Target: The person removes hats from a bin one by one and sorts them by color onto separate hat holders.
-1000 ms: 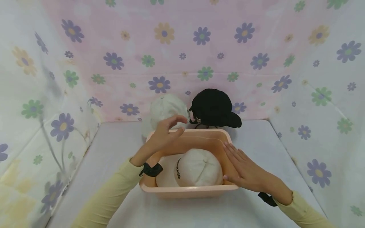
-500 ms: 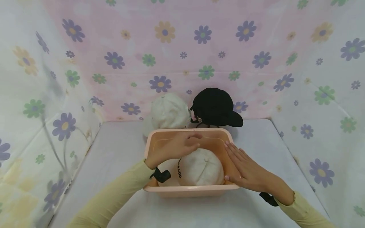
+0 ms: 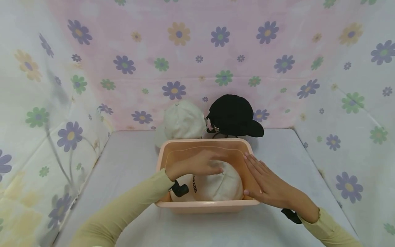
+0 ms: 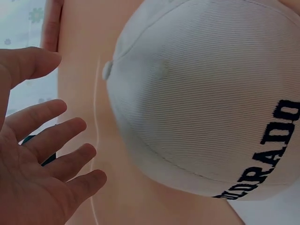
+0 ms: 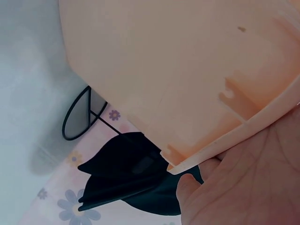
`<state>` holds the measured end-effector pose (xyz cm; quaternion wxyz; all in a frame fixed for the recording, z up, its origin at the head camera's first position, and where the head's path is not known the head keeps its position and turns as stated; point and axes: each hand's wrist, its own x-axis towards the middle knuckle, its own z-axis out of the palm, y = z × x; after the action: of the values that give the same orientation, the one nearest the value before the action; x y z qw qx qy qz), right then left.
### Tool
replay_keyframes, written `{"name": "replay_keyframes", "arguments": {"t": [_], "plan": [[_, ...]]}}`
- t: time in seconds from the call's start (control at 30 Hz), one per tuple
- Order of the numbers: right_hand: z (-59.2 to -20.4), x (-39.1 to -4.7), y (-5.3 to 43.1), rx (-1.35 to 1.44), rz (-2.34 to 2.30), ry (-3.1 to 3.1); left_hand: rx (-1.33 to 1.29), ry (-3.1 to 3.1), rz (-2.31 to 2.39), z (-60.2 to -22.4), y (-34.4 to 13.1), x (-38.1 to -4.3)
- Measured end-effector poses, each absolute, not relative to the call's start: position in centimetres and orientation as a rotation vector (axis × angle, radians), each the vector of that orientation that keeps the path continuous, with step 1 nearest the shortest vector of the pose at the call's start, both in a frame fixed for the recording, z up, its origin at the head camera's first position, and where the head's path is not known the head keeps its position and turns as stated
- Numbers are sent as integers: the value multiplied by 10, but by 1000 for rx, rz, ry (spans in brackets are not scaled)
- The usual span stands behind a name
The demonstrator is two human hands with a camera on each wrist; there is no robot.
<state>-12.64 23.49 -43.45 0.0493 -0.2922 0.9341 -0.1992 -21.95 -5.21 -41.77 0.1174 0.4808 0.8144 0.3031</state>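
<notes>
A cream baseball cap (image 3: 220, 185) with dark lettering lies in a peach plastic basin (image 3: 206, 204), its brim to the left. My left hand (image 3: 202, 164) is over the basin, in front of part of the cap in the head view. In the left wrist view, its thumb and fingers (image 4: 56, 136) are spread beside the cap's crown (image 4: 187, 93), gripping nothing. My right hand (image 3: 268, 181) rests on the basin's right rim with its fingers mostly straight. The right wrist view has the palm (image 5: 258, 183) against the rim and the basin's outer wall (image 5: 164, 70).
Behind the basin stand a white cap (image 3: 183, 120) and a black cap (image 3: 231, 116). A thin black wire stand (image 5: 89, 115) shows under the black one. Flower-printed cloth walls (image 3: 197, 41) enclose the pale tabletop (image 3: 132, 151) at the back and sides.
My left hand has moved right and toward me, from near the white cap at the back to over the cap in the basin. The right hand has stayed on the rim.
</notes>
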Motion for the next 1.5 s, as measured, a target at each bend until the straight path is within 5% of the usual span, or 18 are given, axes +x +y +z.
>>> {"name": "replay_keyframes", "arguments": {"t": [0.83, 1.5], "plan": [[-434, -126, 234, -849, -622, 2833, 1186, 2381, 609, -451, -43, -214], [-435, -125, 236, -939, -589, 2874, 1096, 2410, 596, -442, -37, -207]]}}
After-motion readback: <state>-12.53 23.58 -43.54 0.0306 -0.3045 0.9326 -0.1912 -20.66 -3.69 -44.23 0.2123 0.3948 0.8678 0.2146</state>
